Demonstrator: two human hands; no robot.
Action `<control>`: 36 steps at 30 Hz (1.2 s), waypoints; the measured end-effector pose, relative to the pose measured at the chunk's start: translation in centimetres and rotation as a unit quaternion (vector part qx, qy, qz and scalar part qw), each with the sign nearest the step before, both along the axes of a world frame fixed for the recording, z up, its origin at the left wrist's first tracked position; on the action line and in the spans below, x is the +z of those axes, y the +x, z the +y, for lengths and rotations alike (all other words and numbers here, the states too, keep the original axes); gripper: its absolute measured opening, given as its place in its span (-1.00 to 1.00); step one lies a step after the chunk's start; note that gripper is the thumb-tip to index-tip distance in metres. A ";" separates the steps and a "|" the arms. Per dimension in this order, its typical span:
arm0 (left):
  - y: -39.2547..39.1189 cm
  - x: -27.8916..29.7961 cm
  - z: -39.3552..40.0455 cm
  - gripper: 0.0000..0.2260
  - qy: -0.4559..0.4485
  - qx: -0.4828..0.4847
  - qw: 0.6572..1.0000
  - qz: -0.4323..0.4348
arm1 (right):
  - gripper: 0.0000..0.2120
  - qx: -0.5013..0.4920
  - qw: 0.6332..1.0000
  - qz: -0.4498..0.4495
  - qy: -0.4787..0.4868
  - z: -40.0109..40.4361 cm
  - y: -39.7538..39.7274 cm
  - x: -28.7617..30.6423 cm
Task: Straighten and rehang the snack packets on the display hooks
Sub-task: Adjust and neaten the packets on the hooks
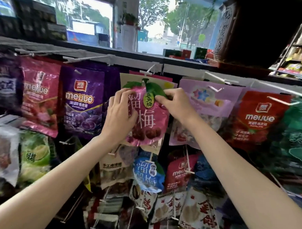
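Head view: both hands [147, 110] gripping plum packet [149, 121]

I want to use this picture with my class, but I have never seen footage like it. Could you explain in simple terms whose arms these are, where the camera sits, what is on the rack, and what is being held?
There is no machine here. A person wears a camera on the head, so you see their own two bare arms reaching forward. In front is a shop display rack with snack packets hanging from white hooks. Both hands grip one pink plum packet in the top row: the left hand holds its left edge and the right hand pinches near its green leaf top. Beside it hang a purple gummy packet to the left and a lilac packet to the right. Below hangs a blue plum packet. Behind the rack a window shows trees.
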State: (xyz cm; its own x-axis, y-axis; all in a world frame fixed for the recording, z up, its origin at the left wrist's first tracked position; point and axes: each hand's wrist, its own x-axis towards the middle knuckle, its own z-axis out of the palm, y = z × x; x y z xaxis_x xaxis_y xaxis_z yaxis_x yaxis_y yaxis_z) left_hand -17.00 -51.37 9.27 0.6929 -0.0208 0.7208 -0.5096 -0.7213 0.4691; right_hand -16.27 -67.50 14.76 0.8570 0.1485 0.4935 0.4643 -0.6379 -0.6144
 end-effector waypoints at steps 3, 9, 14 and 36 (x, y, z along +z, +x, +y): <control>0.7 1.6 -0.2 -0.62 -0.012 -0.021 0.999 -0.029 | -0.77 -0.007 0.999 -0.005 -0.037 -0.3 -0.4 1.2; 1.3 3.0 -0.1 -0.69 -0.074 -0.046 0.995 -0.039 | -0.79 0.010 1.000 -0.001 0.009 -0.3 -1.3 1.4; 2.5 3.6 0.6 -0.74 -0.098 -0.086 0.991 0.029 | -0.77 -0.025 0.999 -0.021 -0.017 0.2 -1.4 1.5; 3.3 5.2 0.4 -0.89 -0.107 -0.067 0.991 -0.047 | -0.77 -0.042 0.999 -0.027 -0.002 0.8 -0.3 0.5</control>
